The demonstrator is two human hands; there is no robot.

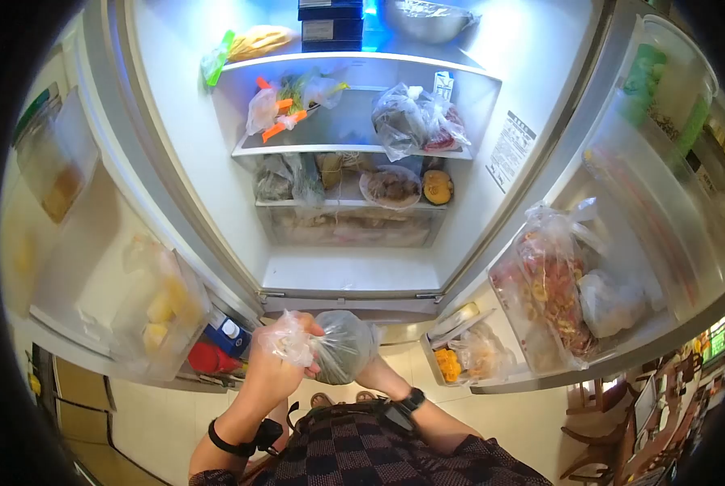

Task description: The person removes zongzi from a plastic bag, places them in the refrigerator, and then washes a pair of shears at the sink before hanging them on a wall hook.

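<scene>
A clear plastic bag with something dark greyish-green and rounded inside is held in front of my body, before the open fridge. My left hand is closed around the bag's gathered, crumpled neck. On the other side, my right hand cups the full part of the bag, its fingers mostly hidden behind it. What exactly the bag contains cannot be made out through the cloudy plastic.
Both fridge doors stand open. Shelves hold bagged vegetables, a covered plate of food and a cut pumpkin. A metal bowl sits on top. Door bins carry a bag of dried reddish food and yellow pieces.
</scene>
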